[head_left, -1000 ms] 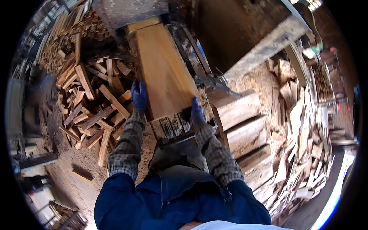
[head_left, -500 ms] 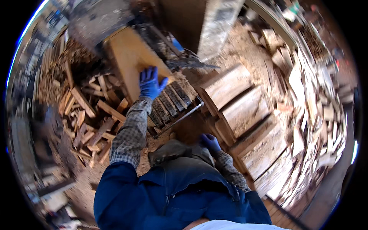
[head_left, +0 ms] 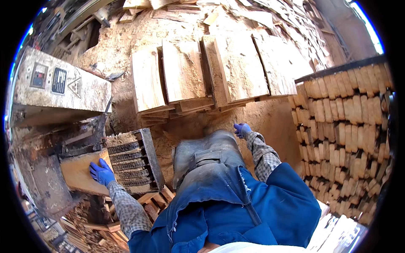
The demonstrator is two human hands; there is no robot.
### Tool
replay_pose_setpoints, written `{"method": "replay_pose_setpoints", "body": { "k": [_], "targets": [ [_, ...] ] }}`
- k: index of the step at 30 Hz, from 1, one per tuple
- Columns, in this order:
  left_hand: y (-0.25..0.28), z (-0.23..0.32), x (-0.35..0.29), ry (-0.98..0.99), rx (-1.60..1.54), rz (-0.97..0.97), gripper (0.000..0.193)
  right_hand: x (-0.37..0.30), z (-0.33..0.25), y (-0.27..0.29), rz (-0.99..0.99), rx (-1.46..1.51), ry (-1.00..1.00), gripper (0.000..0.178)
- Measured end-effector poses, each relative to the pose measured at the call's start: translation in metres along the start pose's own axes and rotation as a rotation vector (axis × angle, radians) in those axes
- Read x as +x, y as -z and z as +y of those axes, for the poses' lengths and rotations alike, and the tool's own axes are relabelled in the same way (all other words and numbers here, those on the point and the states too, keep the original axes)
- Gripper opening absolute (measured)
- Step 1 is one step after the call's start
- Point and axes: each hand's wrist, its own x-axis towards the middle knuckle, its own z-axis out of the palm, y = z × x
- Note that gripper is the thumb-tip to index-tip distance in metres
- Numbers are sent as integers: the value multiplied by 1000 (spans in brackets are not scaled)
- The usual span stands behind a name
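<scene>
My left hand, in a blue glove, lies with its fingers spread on a smooth tan board-like surface. Beside it is a slatted rack with dark, blackened bars and a metal edge bar. My right hand, also gloved in blue, hangs in front of me over the dusty floor, its fingers loosely apart and nothing visible in them. Ahead of it sit several thick wooden slabs in a row, sawdust on their tops. The right hand is apart from them.
A tall stack of short wood pieces stands at my right. A worn whitish machine cabinet is at the left. Loose sticks pile up at lower left. Sawdust and scrap slats cover the far floor.
My view and body have turned to the right, so the slabs now lie straight ahead and the stack shows at right. My left hand stays on the tan surface; my right arm has swung outward.
</scene>
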Motion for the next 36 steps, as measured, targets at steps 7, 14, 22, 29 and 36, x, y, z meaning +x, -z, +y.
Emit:
{"method": "replay_pose_setpoints", "body": {
  "k": [7, 14, 22, 29, 36],
  "targets": [
    [-13, -23, 10, 15, -27, -34, 62, -42, 65, -18, -85, -30, -65, 39],
    [-19, -34, 15, 196, -180, -229, 63, -28, 33, 30, 223, -455, 205, 52],
    [137, 292, -103, -401, -1285, -644, 37, 23, -96, 118, 708, -392, 721, 46],
    [123, 509, -280, 731, -1672, -1849, 54, 138, -246, 157, 746, -901, 1117, 60],
    [132, 620, -302, 1169, -1926, -2072, 94, 315, -430, 254, 650, -1618, 1427, 49]
  ]
}}
